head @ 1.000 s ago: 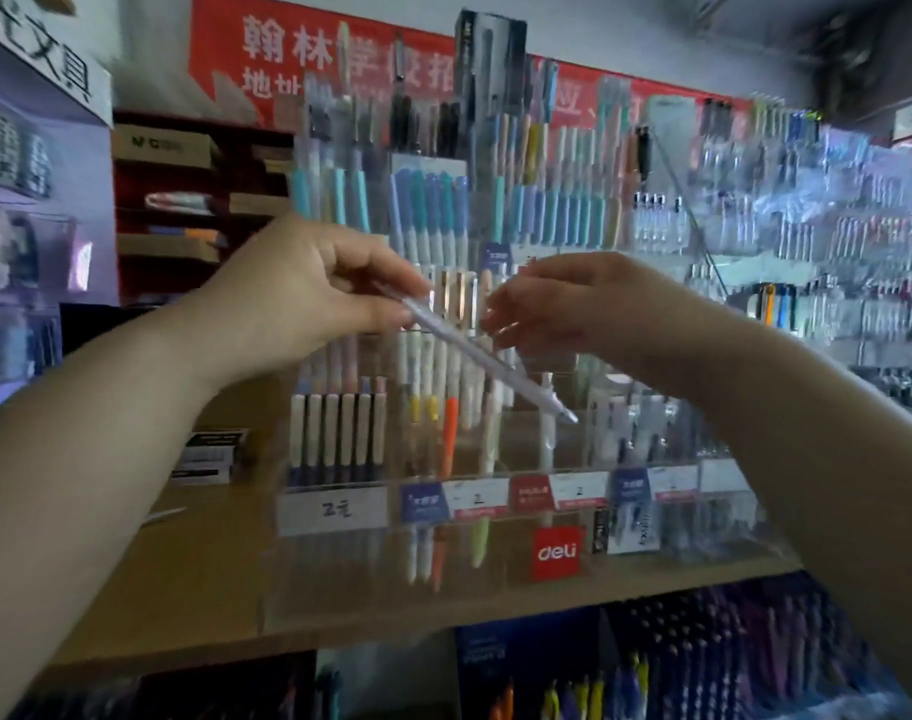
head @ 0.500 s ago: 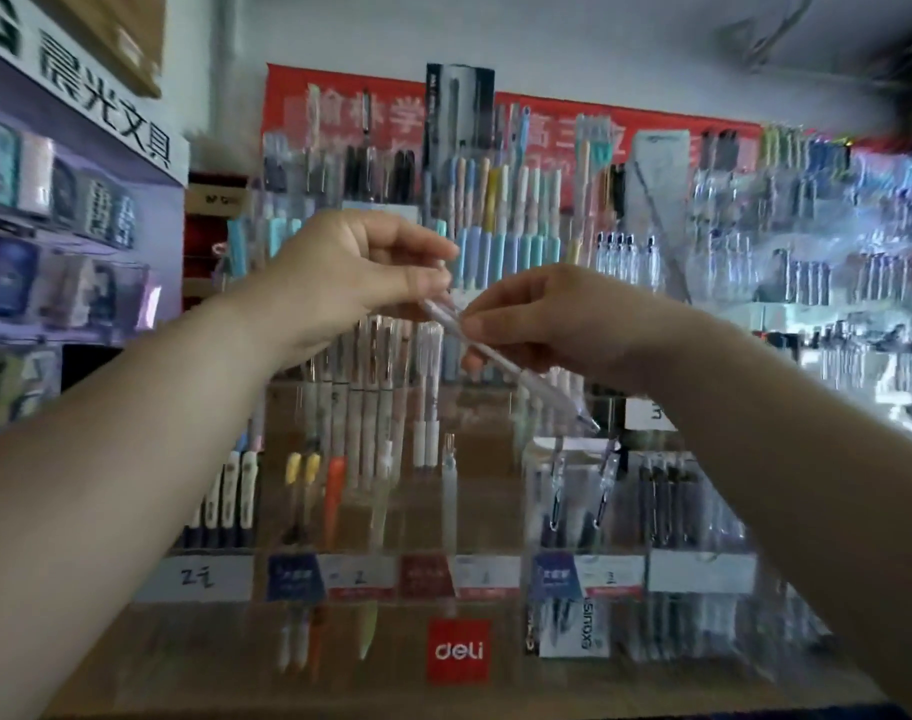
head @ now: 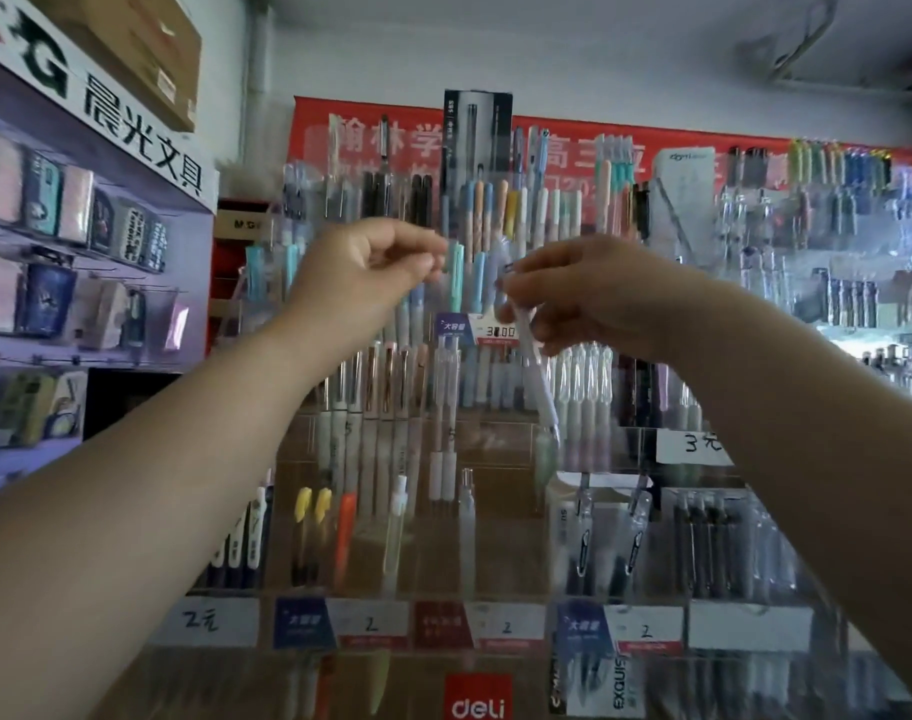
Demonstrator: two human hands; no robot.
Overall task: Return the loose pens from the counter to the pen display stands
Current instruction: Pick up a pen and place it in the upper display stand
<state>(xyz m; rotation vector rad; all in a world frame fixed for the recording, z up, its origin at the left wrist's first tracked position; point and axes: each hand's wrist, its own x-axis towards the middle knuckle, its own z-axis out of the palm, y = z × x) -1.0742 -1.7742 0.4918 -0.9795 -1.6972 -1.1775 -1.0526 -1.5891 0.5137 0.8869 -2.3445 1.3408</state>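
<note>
A translucent pale pen (head: 537,387) hangs nearly upright, tip down, in front of the middle tiers of the clear acrylic pen display stand (head: 500,569). My right hand (head: 594,296) pinches the pen near its top end. My left hand (head: 365,275) is raised at the same height a little to the left, fingers curled together with nothing visible in them. It is apart from the pen, next to a teal pen (head: 455,275) standing in an upper row. The stand's tiers hold rows of upright pens behind price labels (head: 204,622).
A purple stationery rack (head: 80,283) stands on the left. More pen racks (head: 848,283) fill the right wall. A red banner (head: 573,142) hangs behind the stand, and a red deli label (head: 477,699) marks the stand's lowest front.
Both hands rose toward the upper tiers as the view tilted up. My left hand let go of the pen's top end; the pen swung from slanted to nearly upright in my right hand.
</note>
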